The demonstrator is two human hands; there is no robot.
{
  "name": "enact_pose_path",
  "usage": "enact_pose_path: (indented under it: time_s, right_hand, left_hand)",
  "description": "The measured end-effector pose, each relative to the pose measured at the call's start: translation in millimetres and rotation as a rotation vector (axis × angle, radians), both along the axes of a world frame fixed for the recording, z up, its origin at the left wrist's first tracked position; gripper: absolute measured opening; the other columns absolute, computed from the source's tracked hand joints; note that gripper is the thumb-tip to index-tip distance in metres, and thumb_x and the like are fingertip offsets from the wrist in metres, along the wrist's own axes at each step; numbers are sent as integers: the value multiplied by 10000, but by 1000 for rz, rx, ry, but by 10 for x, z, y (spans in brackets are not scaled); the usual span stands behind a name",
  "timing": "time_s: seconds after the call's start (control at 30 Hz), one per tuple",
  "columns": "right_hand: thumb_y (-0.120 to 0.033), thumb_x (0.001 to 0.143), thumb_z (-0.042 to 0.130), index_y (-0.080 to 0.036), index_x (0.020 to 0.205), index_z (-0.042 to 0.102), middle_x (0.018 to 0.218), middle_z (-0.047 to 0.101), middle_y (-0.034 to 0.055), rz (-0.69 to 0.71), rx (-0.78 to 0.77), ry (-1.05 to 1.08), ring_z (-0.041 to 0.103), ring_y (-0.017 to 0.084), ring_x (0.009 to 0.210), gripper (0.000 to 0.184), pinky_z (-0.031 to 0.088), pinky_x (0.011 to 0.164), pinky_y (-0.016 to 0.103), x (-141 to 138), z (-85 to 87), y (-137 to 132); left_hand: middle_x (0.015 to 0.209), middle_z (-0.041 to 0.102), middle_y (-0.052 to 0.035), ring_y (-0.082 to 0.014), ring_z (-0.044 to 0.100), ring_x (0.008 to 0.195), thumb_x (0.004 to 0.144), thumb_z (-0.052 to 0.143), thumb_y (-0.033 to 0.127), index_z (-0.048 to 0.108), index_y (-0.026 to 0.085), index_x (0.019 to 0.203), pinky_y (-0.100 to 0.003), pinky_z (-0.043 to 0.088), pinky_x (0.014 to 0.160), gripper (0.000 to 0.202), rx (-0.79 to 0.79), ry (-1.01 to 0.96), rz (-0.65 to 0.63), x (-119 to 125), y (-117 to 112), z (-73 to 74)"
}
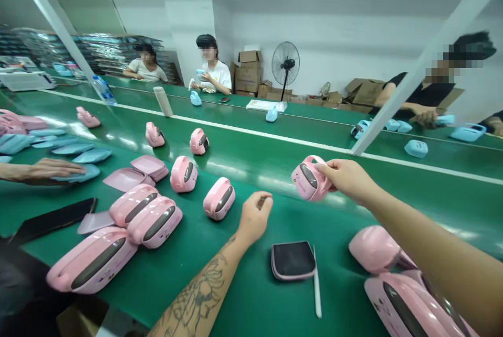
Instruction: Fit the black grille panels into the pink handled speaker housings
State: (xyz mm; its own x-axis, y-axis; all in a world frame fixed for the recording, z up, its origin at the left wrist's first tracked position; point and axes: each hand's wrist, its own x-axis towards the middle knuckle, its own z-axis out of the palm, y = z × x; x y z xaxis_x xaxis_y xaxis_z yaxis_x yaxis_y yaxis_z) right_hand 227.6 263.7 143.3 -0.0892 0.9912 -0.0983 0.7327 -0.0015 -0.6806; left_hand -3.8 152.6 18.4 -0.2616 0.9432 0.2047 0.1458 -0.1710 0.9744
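Note:
My right hand (348,180) grips a pink plastic case (308,180) with a dark window and holds it just above the green belt (275,279). My left hand (254,216) hovers left of it with the fingers curled in a loose pinch; what they hold, if anything, is too small to name. A pink case (219,199) lies just left of that hand. Below my hands a black pad (293,260) and a white stick (316,287) lie on the belt.
Several pink cases lie at the left (147,219) and at the lower right (404,300). Another person's hand (51,168) rests on blue lids at the far left. People sit across the belts. A white post (412,72) slants up at the right.

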Motion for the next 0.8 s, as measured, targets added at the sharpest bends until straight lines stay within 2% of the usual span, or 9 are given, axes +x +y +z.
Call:
enact_pose_path:
  time_s: [0.07,0.17,0.23,0.33,0.47,0.53,0.63,0.7,0.8]
  right_hand:
    - [-476,1024,661,-145,946,733,881,761,63,-40,0,-136,723,189,771,348,606,719,328,-30,-144,391]
    - [-451,1040,678,-155,1159,711,1118,747,69,-73,-49,-285,734,194,938,321,635,841,380,-28,-402,733]
    - [-437,1038,686,-153,1217,698,1171,738,78,-85,-86,-347,737,206,974,336,641,856,393,6,-520,817]
    - [-475,1045,659,-146,1201,699,1122,749,76,-99,-89,-414,740,203,929,366,633,834,392,67,-513,781]
    - [-563,1061,508,-121,1343,672,1323,707,257,-22,56,-433,732,351,1104,550,558,855,444,159,-322,360]
    - [-589,1031,507,-183,1375,682,1284,749,232,59,93,-403,755,380,1054,561,549,815,454,233,-315,-31]
    - [-684,962,549,-324,1240,764,1157,828,134,161,16,-297,794,385,967,503,604,765,487,383,-524,-682]
    - [-705,894,632,-393,1180,774,1100,847,113,140,-125,-223,807,412,970,446,630,725,519,464,-749,-1034]
    - [-676,879,661,-418,1122,753,1074,847,131,40,-136,-90,810,412,967,367,638,775,541,465,-1015,-1352]
  left_hand:
    - [967,792,-86,-247,740,874,929,660,379,783,201,980,-379,584,835,223,23,123,-140,-52,-43,-97]
    - [1006,801,-75,-250,752,881,855,753,358,805,230,1046,-369,598,814,236,71,284,-295,-53,-140,-178]
    - [1048,797,-95,-279,752,934,843,754,343,804,234,1065,-410,606,868,252,103,362,-288,-46,-160,-178]
    - [1238,751,-153,-368,687,1203,852,736,318,790,233,1067,-539,513,1115,237,148,440,-118,-139,-135,-83]
    - [1597,473,-208,-441,347,1568,893,721,322,680,203,1329,-647,196,1320,453,135,467,303,-550,-195,142]
    - [1633,417,-216,-434,301,1598,856,765,343,583,189,1448,-629,189,1326,638,3,423,497,-788,-294,197]
    - [1592,510,-209,-415,458,1520,770,848,353,530,193,1501,-581,343,1264,813,-196,347,463,-1022,-443,137]
    - [1478,643,-179,-379,622,1367,744,873,328,588,206,1448,-521,478,1156,769,-248,325,402,-1088,-484,54]
    - [1290,769,-110,-307,736,1160,770,860,303,646,242,1386,-430,554,1042,654,-277,325,377,-1146,-448,0]
